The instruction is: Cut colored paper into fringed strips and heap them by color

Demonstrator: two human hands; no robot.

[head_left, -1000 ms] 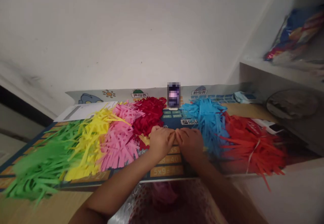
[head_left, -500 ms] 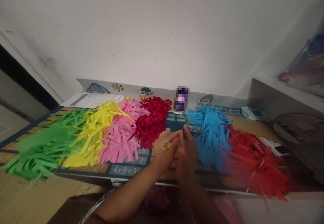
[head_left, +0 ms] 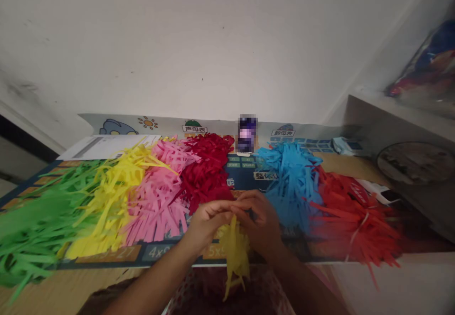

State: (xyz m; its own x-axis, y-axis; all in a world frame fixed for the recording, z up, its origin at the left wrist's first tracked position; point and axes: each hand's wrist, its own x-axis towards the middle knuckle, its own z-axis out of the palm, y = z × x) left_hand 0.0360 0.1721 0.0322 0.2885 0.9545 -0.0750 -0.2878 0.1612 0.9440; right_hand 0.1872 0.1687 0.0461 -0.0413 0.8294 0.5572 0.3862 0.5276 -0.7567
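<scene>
A small yellow paper tassel (head_left: 236,251) hangs from between my two hands over the table's front edge, its strips pointing down. My left hand (head_left: 210,217) pinches its top end from the left, thumb and fingers pressed together. From the right, my right hand (head_left: 260,220) closes on the same end, and the fingertips of both hands meet there. Just behind my hands lies a dark red fringed paper bundle (head_left: 206,172). A blue fringed bundle (head_left: 295,177) spreads right of my right hand.
Pink (head_left: 158,201), yellow (head_left: 110,196) and green fringed bundles (head_left: 42,225) lie to the left. A red fringed bundle (head_left: 357,225) sits at the right. A phone-like blurred device (head_left: 247,134) stands by the wall. White paper sheets (head_left: 106,145) lie at back left.
My hands have turned, and the yellow tassel now hangs below them in plain sight; before, only bits showed between the fingers. The view has shifted a little.
</scene>
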